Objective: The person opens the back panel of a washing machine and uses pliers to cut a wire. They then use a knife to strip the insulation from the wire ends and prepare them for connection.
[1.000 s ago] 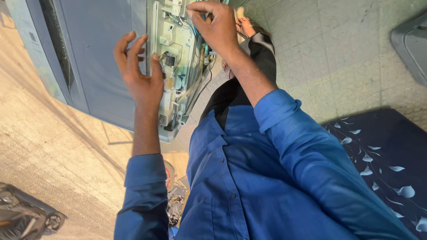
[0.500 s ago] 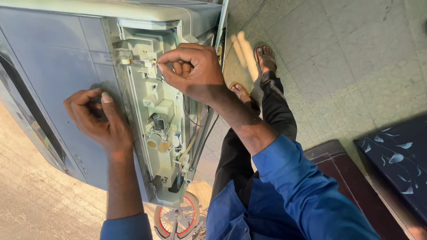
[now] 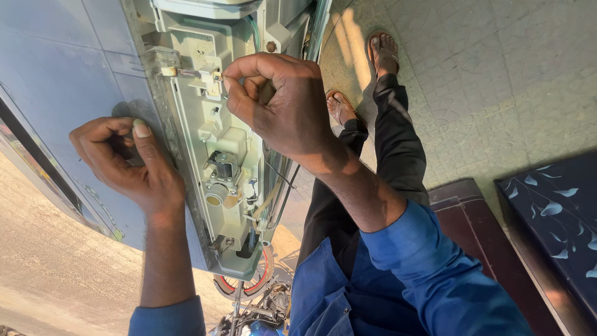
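Tiled floor (image 3: 497, 93) right; grey appliance panel (image 3: 74, 68) cut off left. Right hand (image 3: 286, 109) fisted at white inner frame (image 3: 217, 143), any held item hidden. Left hand (image 3: 127, 162) curled, knuckles pressing panel.

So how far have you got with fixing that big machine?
The casing is already off one edge of the grey-blue appliance, so the pale plastic inner panel with its valve and wires shows. The right hand is pinching a small fitting near the panel's top, while the left hand presses against the outer side. The panel remains uncovered, wires hanging loose.
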